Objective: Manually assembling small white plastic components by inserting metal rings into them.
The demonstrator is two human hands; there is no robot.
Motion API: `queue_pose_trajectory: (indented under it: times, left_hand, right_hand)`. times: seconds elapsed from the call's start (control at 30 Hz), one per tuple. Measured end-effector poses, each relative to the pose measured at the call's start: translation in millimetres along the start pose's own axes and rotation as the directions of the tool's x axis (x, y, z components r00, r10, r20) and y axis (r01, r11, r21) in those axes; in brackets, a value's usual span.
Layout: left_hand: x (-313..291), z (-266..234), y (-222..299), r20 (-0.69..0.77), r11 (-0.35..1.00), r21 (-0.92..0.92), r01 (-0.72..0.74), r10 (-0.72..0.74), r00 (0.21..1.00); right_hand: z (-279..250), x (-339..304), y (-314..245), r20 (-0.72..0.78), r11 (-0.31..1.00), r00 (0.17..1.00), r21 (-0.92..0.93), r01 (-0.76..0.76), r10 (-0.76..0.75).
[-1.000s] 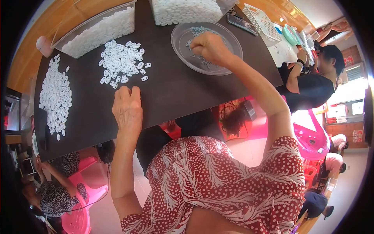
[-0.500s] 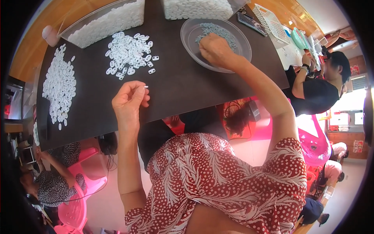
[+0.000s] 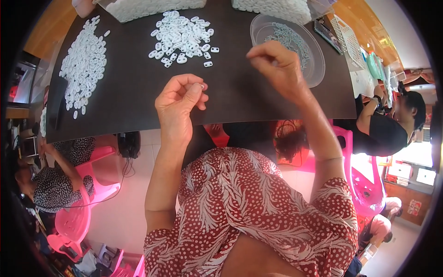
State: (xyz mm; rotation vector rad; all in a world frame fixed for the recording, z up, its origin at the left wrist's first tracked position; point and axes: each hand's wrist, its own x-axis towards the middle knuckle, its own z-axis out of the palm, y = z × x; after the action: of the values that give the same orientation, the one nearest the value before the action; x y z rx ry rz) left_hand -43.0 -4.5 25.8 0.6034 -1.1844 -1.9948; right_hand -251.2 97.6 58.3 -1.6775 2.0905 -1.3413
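Note:
Above the near part of the dark table, my left hand (image 3: 177, 101) is closed, thumb against fingertips, on a small white piece (image 3: 202, 86) that mostly hides behind the thumb. My right hand (image 3: 281, 67) is over the near left rim of a shallow clear round dish (image 3: 317, 74), its fingers pinched together. Whatever they hold is too small to make out. Many thin grey-green pins or screws (image 3: 284, 36) lie in the dish. Beyond my left hand is a heap of white oval plastic pieces with two holes (image 3: 182, 39).
White oval pieces (image 3: 85, 69) form a second heap at the table's left. Clear bins (image 3: 152, 11) filled with white pieces stand at the far edge. A phone (image 3: 328, 36) and a white perforated basket (image 3: 348, 41) lie right of the dish. A co-worker (image 3: 387, 122) sits at the right.
My right hand has lifted out of the grey-green pieces and moved left toward my left hand, fingers still pinched. The view has shifted, and the left hand keeps its pinch.

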Motion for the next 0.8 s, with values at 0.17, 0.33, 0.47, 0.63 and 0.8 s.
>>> queue_pose_trajectory:
  times: [0.17,0.33,0.47,0.63,0.8]
  left_hand:
    - [-8,-2,-3,0.011,0.999,-0.032,0.008,-0.008,1.000]
    - [-17,2,1,-0.035,0.999,-0.002,-0.048,0.048,0.998]
    - [-22,3,2,-0.056,0.995,0.060,-0.083,0.086,0.995]
    - [-27,2,1,-0.052,0.980,0.154,-0.123,0.132,0.990]
    - [-30,-1,0,-0.054,0.949,0.266,-0.169,0.190,0.980]
  right_hand:
    - [38,-10,-38,0.168,0.939,0.983,0.319,-0.127,0.076]
    - [56,-17,-45,0.223,0.817,0.961,0.516,-0.259,0.164]
    - [61,-19,-49,0.203,0.814,0.965,0.523,-0.251,0.167]
    - [62,-21,-54,0.205,0.799,0.960,0.536,-0.272,0.189]
    - [65,-22,-53,0.217,0.849,0.963,0.467,-0.247,0.161]
